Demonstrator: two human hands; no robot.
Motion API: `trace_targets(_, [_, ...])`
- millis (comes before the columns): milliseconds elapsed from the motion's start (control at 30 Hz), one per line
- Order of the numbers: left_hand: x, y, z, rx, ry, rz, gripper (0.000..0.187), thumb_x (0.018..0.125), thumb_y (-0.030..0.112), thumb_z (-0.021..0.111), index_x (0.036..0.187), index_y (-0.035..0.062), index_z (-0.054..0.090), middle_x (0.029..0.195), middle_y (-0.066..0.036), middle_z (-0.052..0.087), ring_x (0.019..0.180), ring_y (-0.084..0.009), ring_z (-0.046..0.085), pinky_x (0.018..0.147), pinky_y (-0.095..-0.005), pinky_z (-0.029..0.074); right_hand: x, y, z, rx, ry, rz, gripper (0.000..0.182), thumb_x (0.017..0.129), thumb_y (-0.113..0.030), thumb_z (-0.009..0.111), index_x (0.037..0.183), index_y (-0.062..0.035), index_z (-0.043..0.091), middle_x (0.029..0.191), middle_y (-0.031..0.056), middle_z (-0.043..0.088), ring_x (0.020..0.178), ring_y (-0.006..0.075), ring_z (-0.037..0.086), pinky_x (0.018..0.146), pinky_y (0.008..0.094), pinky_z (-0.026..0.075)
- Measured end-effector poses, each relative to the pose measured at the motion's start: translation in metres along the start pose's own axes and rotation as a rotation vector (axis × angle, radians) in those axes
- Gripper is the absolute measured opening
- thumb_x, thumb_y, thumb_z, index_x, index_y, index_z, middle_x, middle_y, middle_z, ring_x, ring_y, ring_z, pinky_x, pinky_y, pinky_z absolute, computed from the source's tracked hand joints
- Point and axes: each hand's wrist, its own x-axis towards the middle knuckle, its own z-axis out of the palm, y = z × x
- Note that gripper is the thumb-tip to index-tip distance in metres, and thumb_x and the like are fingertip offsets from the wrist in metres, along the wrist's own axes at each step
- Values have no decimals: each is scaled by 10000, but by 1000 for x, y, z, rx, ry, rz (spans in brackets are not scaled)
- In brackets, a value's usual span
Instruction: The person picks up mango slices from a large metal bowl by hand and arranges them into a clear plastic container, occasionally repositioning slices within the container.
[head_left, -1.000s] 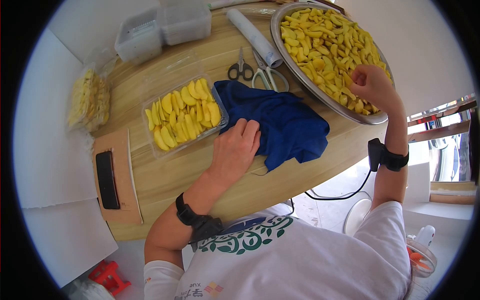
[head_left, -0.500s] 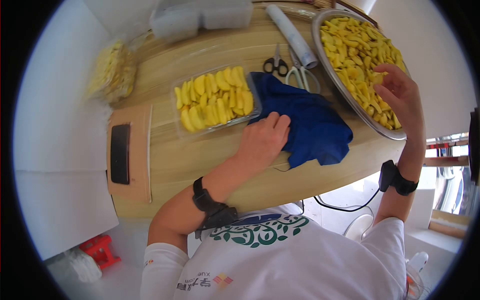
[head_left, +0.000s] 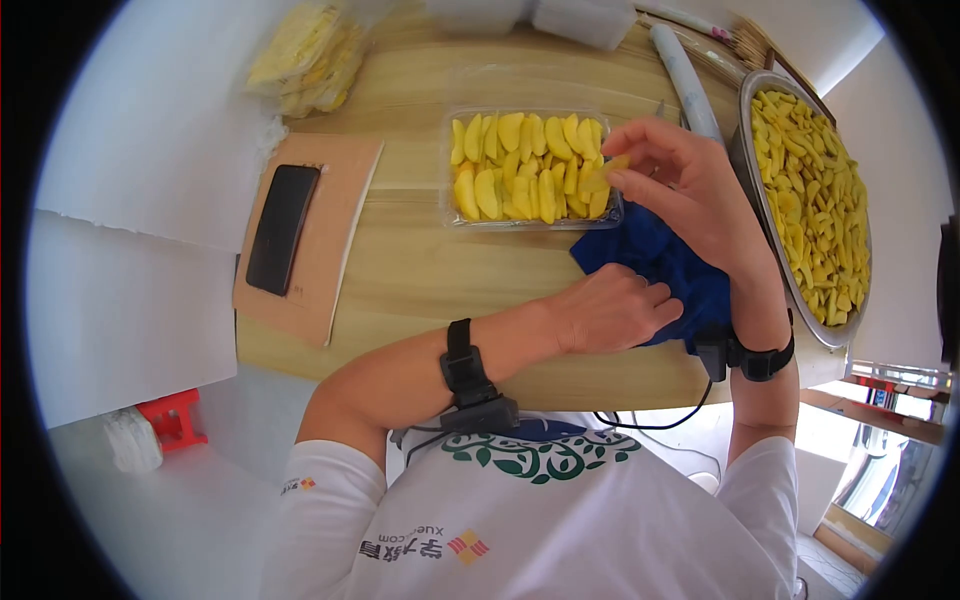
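My right hand [head_left: 690, 195] is closed in a pinch on a yellow fruit slice [head_left: 606, 172] at the right end of a clear plastic tray [head_left: 535, 224]. Rows of similar yellow slices [head_left: 520, 165] fill the tray. My left hand [head_left: 622, 308], fingers curled, rests against the lower left part of a crumpled blue cloth [head_left: 690, 285]; what is inside its fingers, if anything, is hidden. At the right stands a large metal basin [head_left: 752, 175] heaped with loose yellow slices [head_left: 815, 200].
A phone [head_left: 282, 230] lies on a brown board [head_left: 340, 245] at the left. Bagged yellow pieces [head_left: 310, 60] sit behind it. Clear containers [head_left: 580, 20] and a plastic film roll [head_left: 685, 85] are at the back. Scissors are mostly hidden behind my right hand.
My right hand has moved from the basin to the tray and now holds a slice. My left hand has shifted toward the cloth's near edge. The view has turned, moving the scene.
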Motion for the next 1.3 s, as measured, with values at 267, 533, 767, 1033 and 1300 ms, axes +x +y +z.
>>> trace_targets(267, [-2,-3,5,88,25,-2,124,728,126,676,718,37,591,755,-92,572,632,-272,619,544,-393,503,43,-1,34,-73,-238,-162,123,917,-130,724,963,-29,670,834,-21,648,733,36,551,617,219,438])
trace_targets(533, [-4,-4,9,5,-11,-33,107,664,118,673,700,48,601,777,-105,600,677,-299,658,562,-406,523,59,2,43,-139,-371,-134,156,968,-160,665,1007,-14,703,806,22,640,724,100,554,635,262,453])
trace_targets(767, [-3,-5,4,3,-34,-26,48,786,67,618,807,25,629,746,-143,640,679,-327,688,575,-422,553,69,7,47,-178,-401,-256,139,953,-106,657,1038,-15,719,922,60,655,792,157,569,716,289,481])
trace_targets(1033, [-2,-5,3,-8,-75,-53,57,774,57,626,813,18,612,746,-150,649,680,-337,689,580,-427,556,73,11,49,-122,-373,-231,111,924,-18,654,1014,-9,717,922,35,654,797,123,552,710,264,470])
trace_targets(1300, [-1,-4,-1,-28,-101,-63,65,772,58,628,821,18,614,760,-154,654,701,-338,694,594,-427,561,73,9,50,-132,-349,-238,113,913,-12,648,1007,-6,711,890,27,665,776,115,547,692,261,462])
